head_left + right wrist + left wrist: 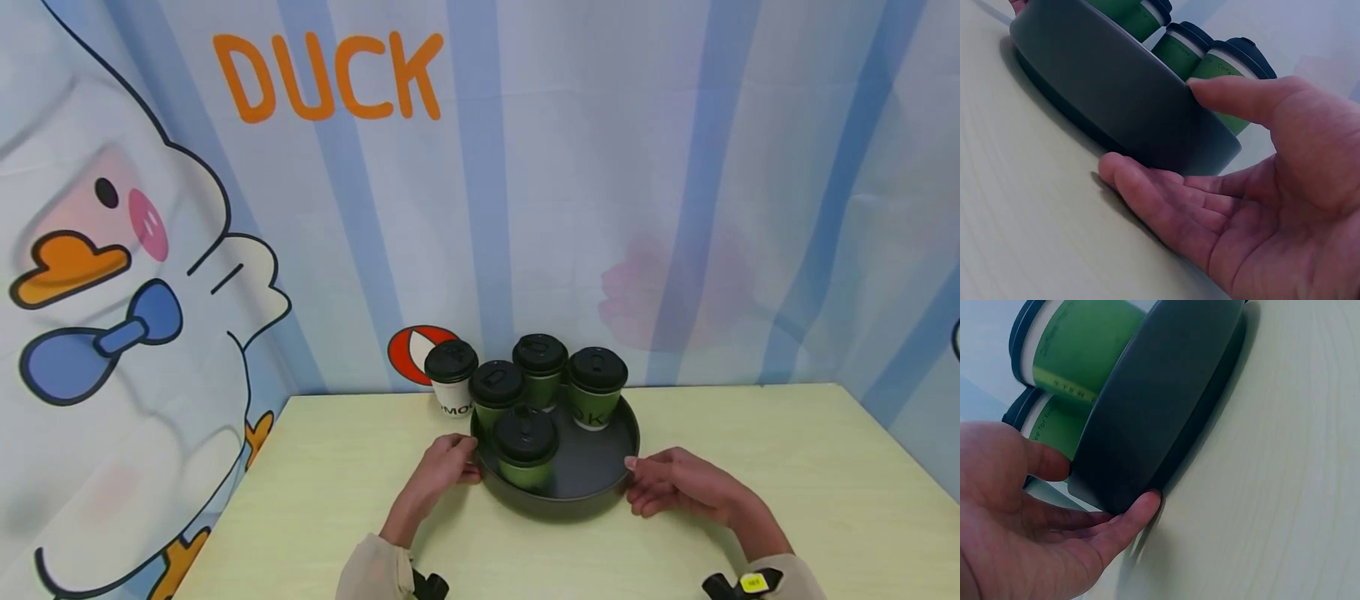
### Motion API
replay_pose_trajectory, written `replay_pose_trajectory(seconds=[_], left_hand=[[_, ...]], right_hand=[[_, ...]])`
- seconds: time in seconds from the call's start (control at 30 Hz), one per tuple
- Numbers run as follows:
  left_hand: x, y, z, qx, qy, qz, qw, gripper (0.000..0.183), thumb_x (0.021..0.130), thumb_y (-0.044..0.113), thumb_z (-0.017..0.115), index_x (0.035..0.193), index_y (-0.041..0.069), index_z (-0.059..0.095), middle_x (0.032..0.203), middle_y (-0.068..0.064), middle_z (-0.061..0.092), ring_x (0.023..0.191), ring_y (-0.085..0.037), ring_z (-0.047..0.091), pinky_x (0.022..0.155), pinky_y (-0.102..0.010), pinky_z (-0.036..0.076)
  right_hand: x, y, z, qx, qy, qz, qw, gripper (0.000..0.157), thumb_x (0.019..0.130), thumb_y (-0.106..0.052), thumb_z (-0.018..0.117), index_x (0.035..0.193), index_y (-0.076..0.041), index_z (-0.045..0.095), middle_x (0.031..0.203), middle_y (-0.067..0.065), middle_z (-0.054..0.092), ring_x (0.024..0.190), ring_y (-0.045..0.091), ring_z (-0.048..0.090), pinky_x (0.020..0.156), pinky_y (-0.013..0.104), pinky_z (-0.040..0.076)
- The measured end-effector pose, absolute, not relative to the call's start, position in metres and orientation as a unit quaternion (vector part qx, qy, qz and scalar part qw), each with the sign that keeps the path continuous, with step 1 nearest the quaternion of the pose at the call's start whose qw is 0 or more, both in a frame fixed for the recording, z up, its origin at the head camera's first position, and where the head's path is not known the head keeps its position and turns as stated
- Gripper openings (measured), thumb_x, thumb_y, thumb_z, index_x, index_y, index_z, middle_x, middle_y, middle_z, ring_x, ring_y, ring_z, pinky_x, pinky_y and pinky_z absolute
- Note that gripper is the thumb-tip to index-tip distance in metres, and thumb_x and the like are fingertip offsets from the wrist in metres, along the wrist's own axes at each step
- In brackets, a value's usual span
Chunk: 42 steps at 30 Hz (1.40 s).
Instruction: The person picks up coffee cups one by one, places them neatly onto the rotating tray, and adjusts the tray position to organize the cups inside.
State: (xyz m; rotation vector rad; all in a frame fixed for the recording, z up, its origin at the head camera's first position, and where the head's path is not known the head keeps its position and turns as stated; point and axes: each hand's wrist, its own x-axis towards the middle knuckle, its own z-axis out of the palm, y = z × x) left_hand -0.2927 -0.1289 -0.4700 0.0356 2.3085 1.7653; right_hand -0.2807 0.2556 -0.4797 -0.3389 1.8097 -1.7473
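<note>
A round dark grey tray (592, 467) with a raised wall carries several green paper cups with black lids, among them a front cup (525, 475) and a right-hand cup (595, 404). My left hand (444, 467) grips the tray's left side, thumb at the rim and fingers low on the wall. On the opposite side my right hand (686, 483) holds the tray between thumb and fingers; its thumb (1235, 97) touches the rim. Whether the tray's base is off the table cannot be told.
Just outside the tray's back left edge stands a white cup (452, 398) with a black lid. The pale wooden table (787, 450) ends at a striped blue curtain (540, 208) printed with a duck.
</note>
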Motion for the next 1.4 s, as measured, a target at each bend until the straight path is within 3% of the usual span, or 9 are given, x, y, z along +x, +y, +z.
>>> replay_pose_trajectory(seconds=[0.1,0.33,0.7,0.9,1.0,1.2,1.4], left_hand=[[-0.292,-0.129,-0.469,0.011,0.789,0.603,0.119,0.046,0.11,0.025,0.045,0.134,-0.014,0.053,0.107,-0.017,0.064,0.088,-0.023,0.068,0.084,-0.039,0.061],[-0.293,-0.13,-0.47,0.016,0.787,0.605,0.119,0.045,0.11,0.024,0.045,0.132,-0.014,0.055,0.106,-0.016,0.065,0.088,-0.022,0.068,0.083,-0.037,0.061],[-0.294,-0.131,-0.47,0.012,0.789,0.602,0.121,0.042,0.11,0.023,0.044,0.129,-0.012,0.056,0.101,-0.014,0.065,0.083,-0.018,0.068,0.08,-0.033,0.061],[-0.294,-0.13,-0.468,0.013,0.793,0.596,0.121,0.042,0.11,0.022,0.043,0.129,-0.012,0.056,0.105,-0.015,0.065,0.086,-0.02,0.069,0.082,-0.035,0.061],[-0.294,-0.129,-0.467,0.013,0.792,0.597,0.124,0.042,0.11,0.022,0.043,0.13,-0.013,0.056,0.106,-0.016,0.065,0.088,-0.021,0.068,0.083,-0.035,0.061],[-0.295,-0.13,-0.469,0.015,0.789,0.601,0.126,0.041,0.106,0.018,0.042,0.129,-0.013,0.057,0.105,-0.015,0.064,0.089,-0.022,0.067,0.083,-0.036,0.061],[-0.296,-0.131,-0.471,0.022,0.786,0.606,0.123,0.042,0.103,0.016,0.042,0.128,-0.013,0.058,0.104,-0.015,0.065,0.089,-0.021,0.067,0.082,-0.036,0.061]], right_hand=[[-0.281,0.254,-0.48,-0.112,0.687,-0.659,0.285,0.05,0.111,-0.032,0.05,0.115,0.016,0.065,0.101,0.017,0.073,0.089,0.02,0.074,0.082,0.034,0.062],[-0.285,0.247,-0.481,-0.057,0.701,-0.684,0.192,0.054,0.11,-0.037,0.052,0.116,0.016,0.06,0.096,0.012,0.071,0.087,0.017,0.072,0.084,0.032,0.061],[-0.281,0.256,-0.478,-0.109,0.69,-0.664,0.265,0.051,0.111,-0.033,0.05,0.12,0.015,0.063,0.106,0.019,0.073,0.094,0.023,0.075,0.087,0.037,0.061],[-0.283,0.254,-0.48,-0.082,0.691,-0.682,0.226,0.06,0.112,-0.033,0.049,0.133,0.022,0.049,0.107,0.015,0.07,0.098,0.02,0.072,0.092,0.035,0.059],[-0.284,0.254,-0.481,-0.075,0.689,-0.69,0.211,0.058,0.111,-0.033,0.051,0.13,0.022,0.051,0.104,0.013,0.07,0.096,0.018,0.072,0.092,0.034,0.059],[-0.282,0.258,-0.482,-0.109,0.677,-0.679,0.264,0.045,0.111,-0.028,0.051,0.119,0.015,0.063,0.105,0.017,0.073,0.096,0.022,0.075,0.09,0.036,0.06],[-0.282,0.258,-0.482,-0.109,0.672,-0.68,0.273,0.051,0.11,-0.028,0.052,0.127,0.019,0.057,0.11,0.019,0.072,0.1,0.024,0.074,0.092,0.037,0.059]])
